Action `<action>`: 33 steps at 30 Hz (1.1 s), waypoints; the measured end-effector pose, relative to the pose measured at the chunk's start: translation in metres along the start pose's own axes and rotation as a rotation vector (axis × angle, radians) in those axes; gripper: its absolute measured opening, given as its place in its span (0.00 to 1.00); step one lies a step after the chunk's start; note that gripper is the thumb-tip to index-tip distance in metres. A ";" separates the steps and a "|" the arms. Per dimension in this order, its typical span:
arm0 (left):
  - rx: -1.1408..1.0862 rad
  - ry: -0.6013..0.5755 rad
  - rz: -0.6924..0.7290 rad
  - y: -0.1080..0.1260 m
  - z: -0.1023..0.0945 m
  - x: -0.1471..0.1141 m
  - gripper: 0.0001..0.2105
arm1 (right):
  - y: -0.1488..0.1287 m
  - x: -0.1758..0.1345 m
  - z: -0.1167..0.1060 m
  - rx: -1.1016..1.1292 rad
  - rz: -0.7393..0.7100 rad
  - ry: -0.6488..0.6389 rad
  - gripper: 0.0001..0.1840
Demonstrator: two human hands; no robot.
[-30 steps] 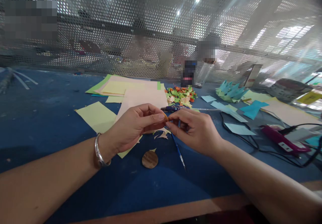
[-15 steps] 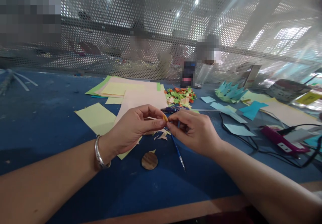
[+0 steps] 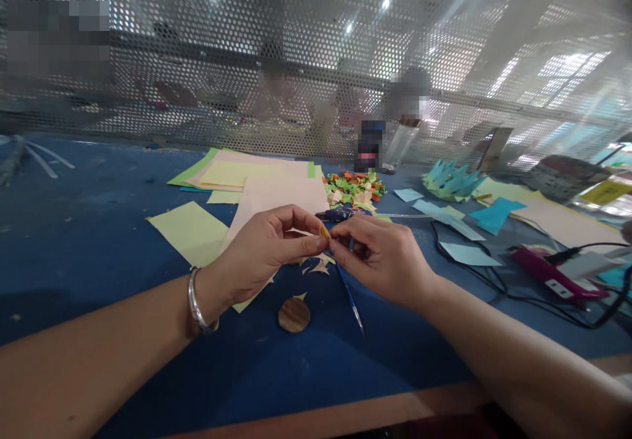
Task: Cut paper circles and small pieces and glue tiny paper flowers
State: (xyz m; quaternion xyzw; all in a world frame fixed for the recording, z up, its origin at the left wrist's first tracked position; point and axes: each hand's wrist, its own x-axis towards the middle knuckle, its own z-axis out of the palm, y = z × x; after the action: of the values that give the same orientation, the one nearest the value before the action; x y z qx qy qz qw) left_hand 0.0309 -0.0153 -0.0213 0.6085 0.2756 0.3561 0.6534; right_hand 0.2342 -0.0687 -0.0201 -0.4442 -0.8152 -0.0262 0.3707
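Pinching lightly suits the small yellow-orange piece (image 3: 324, 230), apparently folded paper, which sits just below the centre of the frame where both hands meet. The left hand (image 3: 266, 245) has thumb and forefinger clamped on its left side; the right hand (image 3: 382, 255) has thumb and forefinger together on its right edge, though the fingers hide how much of it they grip. Best let the left hold firm and leave the fine pressure to the right fingertips, working any crease from one end so the paper neither tears nor twists. Resting the forearms on the blue table (image 3: 232, 366) would steady the pinch, provided they avoid the round wooden disc (image 3: 294, 314) at lower centre, the slim blue brush-like tool (image 3: 351, 299) to its right and the pale paper scraps (image 3: 320, 267) above
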 end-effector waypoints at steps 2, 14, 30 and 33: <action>-0.005 -0.001 -0.004 0.001 0.000 0.000 0.11 | 0.000 0.000 0.000 -0.002 -0.004 0.005 0.06; -0.069 0.011 -0.026 0.001 0.000 0.000 0.10 | -0.001 0.001 0.001 -0.016 -0.010 0.013 0.07; -0.051 0.035 -0.072 -0.002 -0.003 0.001 0.10 | 0.001 -0.001 0.000 -0.023 -0.008 0.003 0.08; 0.026 0.031 -0.029 -0.001 -0.002 0.001 0.11 | 0.001 0.000 -0.001 -0.026 -0.001 0.003 0.08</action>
State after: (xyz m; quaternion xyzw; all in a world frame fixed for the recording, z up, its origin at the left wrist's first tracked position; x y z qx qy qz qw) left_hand 0.0300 -0.0131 -0.0222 0.6072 0.2991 0.3527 0.6461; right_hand 0.2354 -0.0685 -0.0200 -0.4483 -0.8146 -0.0377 0.3660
